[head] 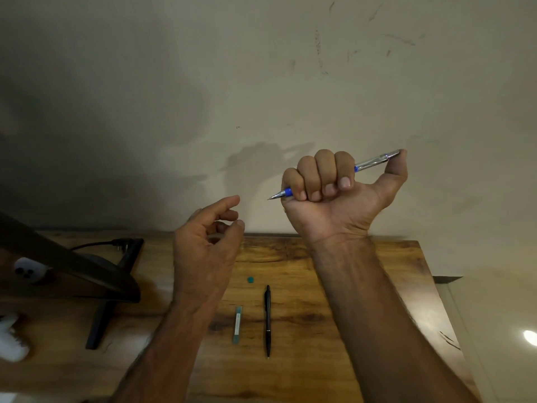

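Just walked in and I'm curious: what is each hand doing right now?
Left hand: open, fingers loosely curled, nothing visible in it.
Right hand: closed in a fist round the blue and silver pencil, thumb on its end.

The right hand is raised, forearm rising steeply from the lower right, palm side facing the camera. Its four fingers wrap in a fist round a mechanical pencil, and the thumb stretches out to press the pencil's far end. The left hand is lower, fingers loosely curled, thumb and forefinger apart, holding nothing visible.
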